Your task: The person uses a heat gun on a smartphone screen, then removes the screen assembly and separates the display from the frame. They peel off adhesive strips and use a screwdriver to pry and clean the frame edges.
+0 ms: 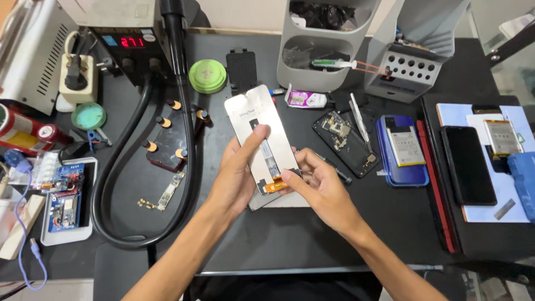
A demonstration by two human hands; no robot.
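Head view, looking down at a dark repair bench [312,234]. Both bare hands hold a phone display panel [262,136] above the bench, back side up — pale silver w/ a dark strip down the middle and an orange flex cable [274,187] at its lower end. Left hand [237,178] cradles the panel from the left, thumb pressed on its back. Right hand [320,187] is closed on the lower right corner, fingertips beside the flex; whether they pinch the flex itself is hard to tell. Nearby: an opened phone body [345,142] w/ tweezers [359,122], a blue phone w/ exposed battery [402,150]. Best handled by the edges, light grip, keeping the flex unbent — it likely creases easily.
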